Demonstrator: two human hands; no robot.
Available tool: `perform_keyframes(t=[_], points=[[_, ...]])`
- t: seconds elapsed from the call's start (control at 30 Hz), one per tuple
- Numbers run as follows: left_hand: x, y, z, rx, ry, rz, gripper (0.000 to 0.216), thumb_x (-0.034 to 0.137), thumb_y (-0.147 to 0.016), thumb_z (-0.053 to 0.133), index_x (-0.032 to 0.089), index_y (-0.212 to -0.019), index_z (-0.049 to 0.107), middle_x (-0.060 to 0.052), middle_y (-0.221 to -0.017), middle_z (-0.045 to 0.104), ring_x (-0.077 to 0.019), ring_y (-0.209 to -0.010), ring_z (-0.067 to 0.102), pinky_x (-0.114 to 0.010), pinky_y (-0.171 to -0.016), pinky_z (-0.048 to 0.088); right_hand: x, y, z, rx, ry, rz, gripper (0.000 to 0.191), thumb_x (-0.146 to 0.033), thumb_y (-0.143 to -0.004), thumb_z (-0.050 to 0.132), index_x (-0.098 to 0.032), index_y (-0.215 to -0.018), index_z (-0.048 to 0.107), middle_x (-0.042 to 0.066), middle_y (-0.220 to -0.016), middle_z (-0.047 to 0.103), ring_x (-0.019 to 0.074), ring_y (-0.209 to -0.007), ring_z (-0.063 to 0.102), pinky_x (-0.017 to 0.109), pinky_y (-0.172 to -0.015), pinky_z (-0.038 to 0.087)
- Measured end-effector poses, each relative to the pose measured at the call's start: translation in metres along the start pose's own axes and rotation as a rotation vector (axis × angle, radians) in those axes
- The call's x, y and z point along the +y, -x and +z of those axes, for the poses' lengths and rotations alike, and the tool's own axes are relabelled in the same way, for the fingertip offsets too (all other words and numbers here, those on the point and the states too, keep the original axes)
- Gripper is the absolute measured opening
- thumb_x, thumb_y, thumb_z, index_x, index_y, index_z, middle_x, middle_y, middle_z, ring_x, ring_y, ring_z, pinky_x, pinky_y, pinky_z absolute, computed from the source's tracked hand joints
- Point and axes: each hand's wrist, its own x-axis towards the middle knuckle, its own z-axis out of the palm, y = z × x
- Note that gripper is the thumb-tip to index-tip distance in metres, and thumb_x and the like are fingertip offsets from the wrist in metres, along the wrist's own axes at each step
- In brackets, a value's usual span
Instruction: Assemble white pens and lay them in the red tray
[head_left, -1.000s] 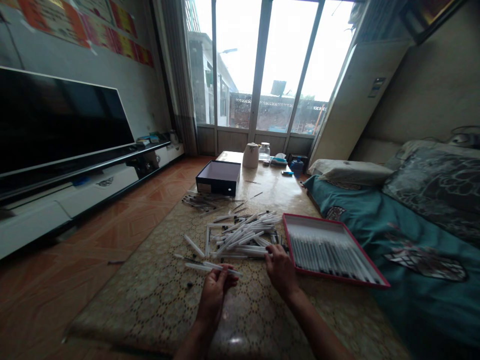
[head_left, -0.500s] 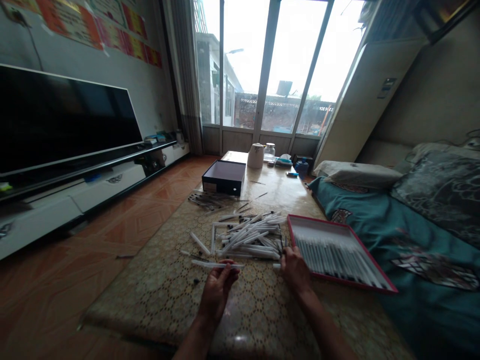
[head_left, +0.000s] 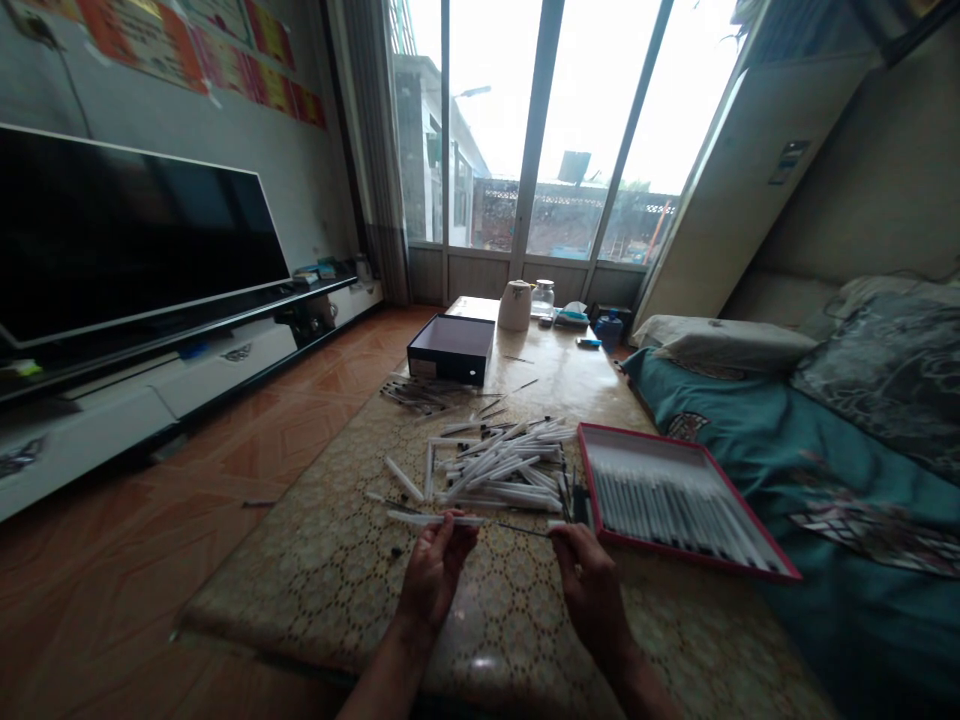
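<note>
My left hand (head_left: 439, 565) pinches a white pen barrel (head_left: 469, 521) level above the near part of the table. A thin dark pen refill (head_left: 521, 529) is gripped at its right end by my right hand (head_left: 589, 575). The refill's other end points at the right end of the barrel, close to it; whether they touch I cannot tell. Just beyond both hands lies a pile of white pen barrels (head_left: 510, 462). A small black piece (head_left: 396, 552) rests on the table left of my left hand. To the right, a red-rimmed tray (head_left: 645, 447) holds a row of pens.
A dark open box (head_left: 446, 368) stands further back, with loose thin refills (head_left: 420, 395) before it. A kettle (head_left: 515, 306), a glass jar (head_left: 542, 300) and a tissue pack (head_left: 572, 315) occupy the far end. A teal-covered sofa (head_left: 720, 410) runs along the right.
My right hand has drawn back from the pile's right edge and now holds a refill toward the barrel. My left hand keeps the barrel, nearly in place. The view has shifted slightly.
</note>
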Motion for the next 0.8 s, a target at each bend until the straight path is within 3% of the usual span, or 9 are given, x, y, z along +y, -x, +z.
perform_keyframes(t=[0.43, 0.63, 0.73, 0.8], points=[[-0.001, 0.001, 0.001, -0.04, -0.079, 0.018, 0.02, 0.025, -0.066, 0.073, 0.015, -0.079, 0.062, -0.003, -0.071, 0.07, -0.0137, -0.064, 0.066, -0.023, -0.064, 0.053, -0.001, -0.004, 0.014, -0.057, -0.012, -0.025, 0.024, -0.029, -0.091, 0.039, -0.021, -0.085, 0.061, 0.004, -0.078, 0.062, 0.0165, -0.074, 0.059, 0.024, -0.067, 0.045], [-0.007, 0.008, 0.008, -0.236, -0.19, -0.071, 0.022, 0.027, -0.065, 0.074, 0.015, -0.079, 0.063, -0.005, -0.069, 0.069, -0.0157, -0.063, 0.066, -0.025, -0.063, 0.052, -0.02, 0.001, 0.037, -0.1, -0.099, -0.042, 0.025, -0.026, -0.091, 0.035, -0.021, -0.096, 0.059, 0.003, -0.081, 0.064, 0.0144, -0.073, 0.061, 0.022, -0.065, 0.046], [-0.006, 0.005, 0.006, -0.173, -0.087, -0.122, 0.018, 0.023, -0.069, 0.071, 0.014, -0.082, 0.063, -0.006, -0.074, 0.07, -0.0157, -0.067, 0.067, -0.025, -0.065, 0.053, -0.024, 0.001, 0.043, -0.114, -0.128, 0.024, 0.03, -0.03, -0.092, 0.033, -0.021, -0.111, 0.054, 0.0, -0.075, 0.063, 0.013, -0.064, 0.06, 0.02, -0.06, 0.046], [-0.003, 0.001, 0.003, -0.075, 0.014, -0.136, 0.009, 0.017, -0.075, 0.065, 0.013, -0.083, 0.063, -0.007, -0.076, 0.071, -0.0151, -0.07, 0.068, -0.024, -0.067, 0.054, -0.016, -0.005, 0.041, -0.096, -0.077, 0.08, 0.03, -0.031, -0.092, 0.032, -0.02, -0.108, 0.055, 0.0, -0.072, 0.062, 0.0132, -0.062, 0.059, 0.021, -0.059, 0.045]])
